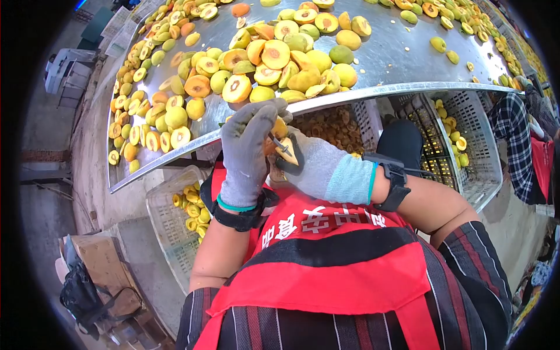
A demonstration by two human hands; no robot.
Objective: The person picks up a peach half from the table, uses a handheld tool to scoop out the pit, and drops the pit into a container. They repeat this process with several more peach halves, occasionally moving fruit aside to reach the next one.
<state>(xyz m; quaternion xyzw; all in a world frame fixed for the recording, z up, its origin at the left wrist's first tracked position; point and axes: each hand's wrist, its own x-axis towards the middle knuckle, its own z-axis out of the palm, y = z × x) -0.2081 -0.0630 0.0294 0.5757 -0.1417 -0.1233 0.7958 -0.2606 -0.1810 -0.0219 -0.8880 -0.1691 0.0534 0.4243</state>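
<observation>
My left hand point(248, 151), in a grey glove, is closed around a yellow-orange peach piece point(280, 128) just past the table's near edge. My right hand point(318, 163), gloved in grey with a teal cuff, grips a small tool with a wooden handle point(287, 151). The tool's thin dark metal end meets the fruit between my hands; its tip is hidden. Directly beyond them, a heap of halved peaches point(275, 54), many with pits showing, lies on the metal table point(391, 58).
Below the table edge, a crate point(344, 125) holds brownish pits or scraps. Peach halves fill part of a white basket point(160, 204) at left and another crate point(481, 140) at right. A person in a checked sleeve point(513, 137) stands at far right. Cardboard boxes point(102, 262) sit lower left.
</observation>
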